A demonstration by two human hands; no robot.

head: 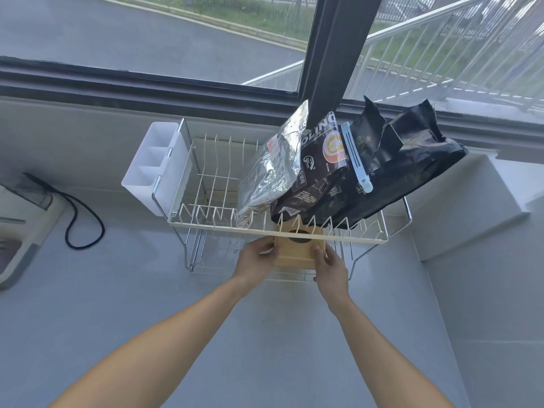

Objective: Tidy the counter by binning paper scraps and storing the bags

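Observation:
A tan box with a dark oval opening on top [297, 251] sits on the lower shelf of a white wire dish rack [182, 228]. My left hand [255, 260] grips its left side and my right hand [329, 267] grips its right side. On the rack's upper tier lean three bags: a silver foil bag [266, 172], a dark printed coffee bag [316, 175] with a light blue clip [354, 156], and a crumpled black bag [412, 160]. The box's far end is hidden under the upper tier.
A white divided cutlery holder [150, 166] hangs on the rack's left end. A black cord [85, 222] loops on the grey counter beside an appliance [17, 231] at the left edge. A window ledge runs behind; a raised white step [477, 207] lies to the right.

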